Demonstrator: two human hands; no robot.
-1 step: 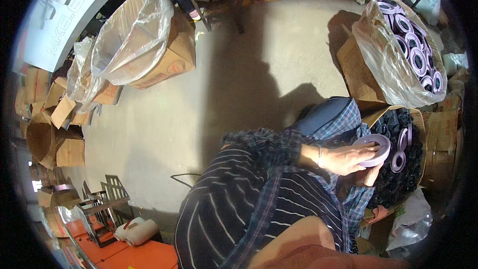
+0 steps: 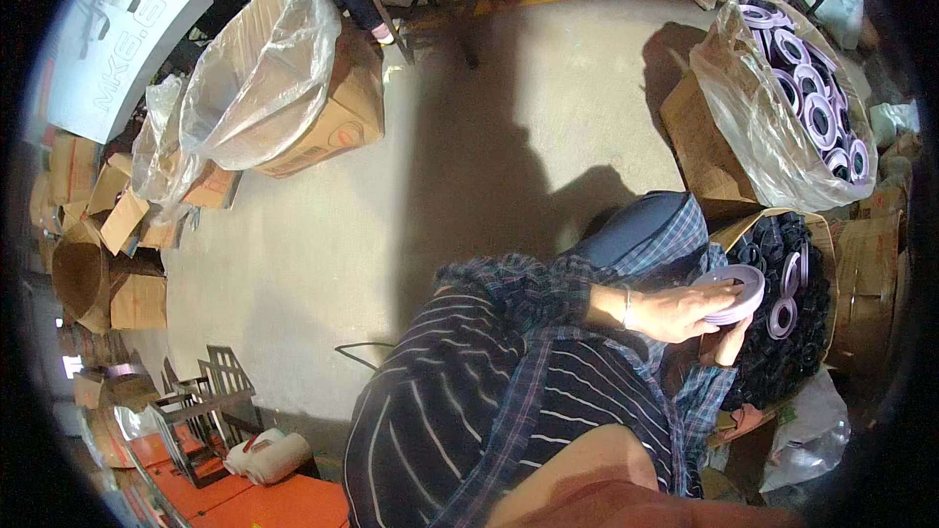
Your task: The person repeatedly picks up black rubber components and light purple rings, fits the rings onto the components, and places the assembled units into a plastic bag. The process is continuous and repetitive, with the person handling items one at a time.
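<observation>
A lavender plastic ring [image 2: 749,309] with a dark middle is held between my two hands, just over the near edge of a carton of black parts. My left hand [image 2: 675,315], with a thin band at the wrist, is closed on it, its fingers reaching over the rim into the opening. Below, my right hand [image 2: 727,344] grips the ring's underside, and part of its fingers is hidden. Beyond the ring, loose lavender rings [image 2: 782,318] lie on the heaped black parts [image 2: 778,367], one flat and others on edge.
A plastic-lined carton [image 2: 719,152] filled with lavender rings stands farther off at right. At the left is another lined carton [image 2: 328,127], with smaller cartons beside it. An orange surface [image 2: 269,501] carries a white container [image 2: 269,457]. A person [image 2: 362,0] is partly visible at the top.
The ring has tilted slightly in my hands, which stay nearly in place. The person at the top has shifted a little.
</observation>
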